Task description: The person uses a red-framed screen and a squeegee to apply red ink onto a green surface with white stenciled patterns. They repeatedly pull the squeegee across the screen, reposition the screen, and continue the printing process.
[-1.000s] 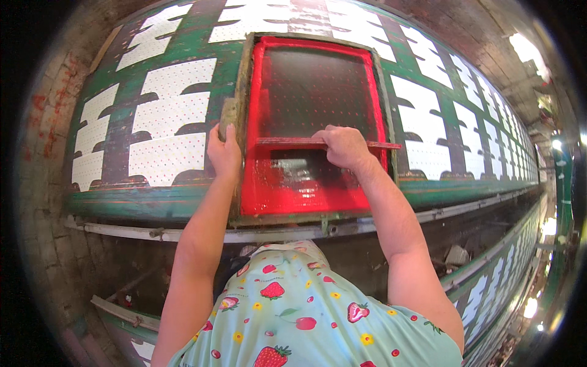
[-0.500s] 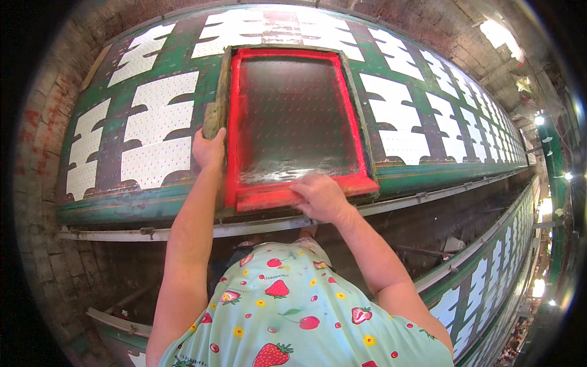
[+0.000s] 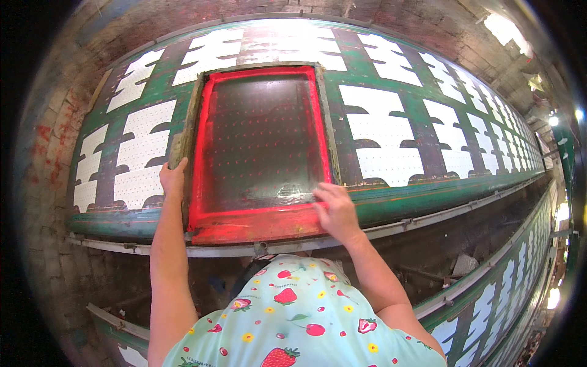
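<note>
A framed printing screen (image 3: 260, 128), dark with red ink round its edges and faint rows of red specks, lies on the green table. My left hand (image 3: 172, 178) is closed on the wooden strip (image 3: 179, 147) at the frame's left side. A red-smeared bar (image 3: 257, 227), apparently the squeegee, lies across the screen's near end. My right hand (image 3: 335, 209), slightly blurred, is at the screen's lower right corner, fingers loosely bent and apart, with nothing visibly gripped. White cut pieces (image 3: 373, 131) printed with small dots lie in rows on both sides of the screen.
The long green table (image 3: 391, 196) curves away right, with a metal rail (image 3: 403, 226) along its near edge. A second table with white pieces (image 3: 477, 309) runs behind me at lower right. A brick wall (image 3: 55, 183) is at left; bright openings and lights are at upper right.
The red bar moved from mid-screen down to the near end. My right hand went with it, then loosened and shifted toward the right corner. The screen appears further left and lower as the view shifts.
</note>
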Tool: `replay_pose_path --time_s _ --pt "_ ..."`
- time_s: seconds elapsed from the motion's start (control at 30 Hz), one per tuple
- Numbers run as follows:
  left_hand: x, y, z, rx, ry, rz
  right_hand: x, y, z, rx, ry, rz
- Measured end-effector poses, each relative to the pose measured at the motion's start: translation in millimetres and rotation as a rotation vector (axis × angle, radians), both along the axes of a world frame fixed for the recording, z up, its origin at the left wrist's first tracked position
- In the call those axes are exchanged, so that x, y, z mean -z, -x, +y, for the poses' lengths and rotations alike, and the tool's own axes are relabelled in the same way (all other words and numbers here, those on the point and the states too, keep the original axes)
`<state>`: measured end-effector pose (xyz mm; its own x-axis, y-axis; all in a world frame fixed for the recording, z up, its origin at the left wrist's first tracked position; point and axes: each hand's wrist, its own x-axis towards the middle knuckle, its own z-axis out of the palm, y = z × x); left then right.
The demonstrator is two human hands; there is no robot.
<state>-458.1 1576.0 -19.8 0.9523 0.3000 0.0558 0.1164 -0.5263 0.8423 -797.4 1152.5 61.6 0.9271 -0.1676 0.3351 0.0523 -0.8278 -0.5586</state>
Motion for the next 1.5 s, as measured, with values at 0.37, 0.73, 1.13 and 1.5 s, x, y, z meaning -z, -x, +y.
replay_pose_path --time_s 0.37,0.73,1.13,1.5 --pt "-19 2 -8 0.041 0.182 0.082 48 -36 -48 0.343 -0.181 0.182" --pt "-24 9 -10 0.048 0.342 0.113 29 -43 -40 0.431 -0.293 0.154" --pt "-53 14 -38 0.054 0.498 0.155 -9 -31 -92 0.311 -0.288 0.019" --pt "-63 91 -257 0.031 0.470 0.060 17 30 -296 0.428 -0.230 0.070"
